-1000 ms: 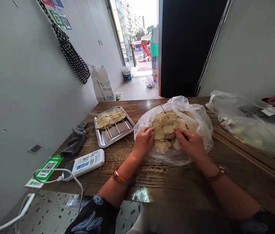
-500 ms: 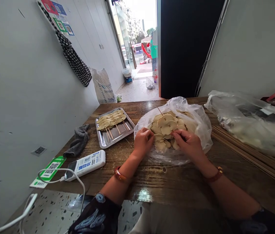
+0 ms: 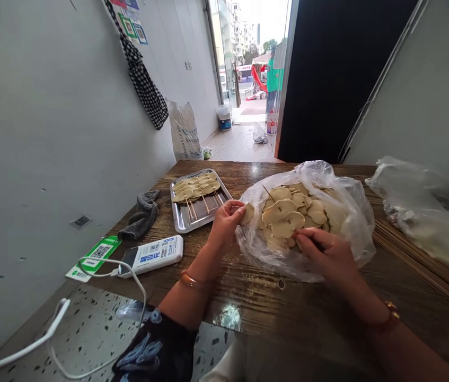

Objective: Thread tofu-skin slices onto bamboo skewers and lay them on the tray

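Note:
My left hand [image 3: 227,216] pinches a thin, pale tan slice [image 3: 249,213] between thumb and fingers, at the left side of a clear plastic bag [image 3: 307,265]. Inside the open bag lies a heap of similar slices [image 3: 317,212]. My right hand [image 3: 323,249] is closed at the front of the heap, on the lower end of a wooden skewer [image 3: 267,192]. Wavy slices [image 3: 283,217] sit along this skewer, and its tip pokes out beyond them; the gripped end is hidden by my fingers.
Left of the bag, a metal tray [image 3: 184,227] holds several skewered slices [image 3: 196,187]. A grey cloth [image 3: 140,215], a white power bank [image 3: 160,254] with a cable, and a green code card [image 3: 97,257] lie further left. Bare skewers [image 3: 419,260] and another plastic bag [image 3: 439,207] are at right.
My left hand has drawn away from the heap toward the left, now with a slice in its fingers. My right hand stays at the skewer; the whole view has shifted.

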Available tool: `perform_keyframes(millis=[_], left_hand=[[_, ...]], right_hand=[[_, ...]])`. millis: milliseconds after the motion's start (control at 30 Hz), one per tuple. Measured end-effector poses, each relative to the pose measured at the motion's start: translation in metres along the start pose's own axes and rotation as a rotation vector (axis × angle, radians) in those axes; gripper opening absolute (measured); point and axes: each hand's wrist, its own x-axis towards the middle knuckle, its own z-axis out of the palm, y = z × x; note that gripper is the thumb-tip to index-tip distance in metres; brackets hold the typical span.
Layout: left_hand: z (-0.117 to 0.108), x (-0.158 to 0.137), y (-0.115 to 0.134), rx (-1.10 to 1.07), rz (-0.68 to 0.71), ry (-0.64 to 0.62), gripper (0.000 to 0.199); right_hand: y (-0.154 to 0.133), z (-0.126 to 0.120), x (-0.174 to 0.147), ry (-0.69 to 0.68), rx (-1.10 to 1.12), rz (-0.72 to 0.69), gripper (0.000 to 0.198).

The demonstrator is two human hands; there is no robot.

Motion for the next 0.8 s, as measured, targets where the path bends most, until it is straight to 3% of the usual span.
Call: perform_keyframes(millis=[367,800], left_hand=[[-0.005,0.0,0.007,0.043,0.042,0.036,0.038],[-0.007,-0.002,0.015,0.108,0.144,0.098,0.027]], right_hand=[[0.003,0.002,-0.001,-0.2,-0.104,-0.075,0.027],[0.006,0.005,-0.002,-0.214,-0.166,-0.149,0.02]])
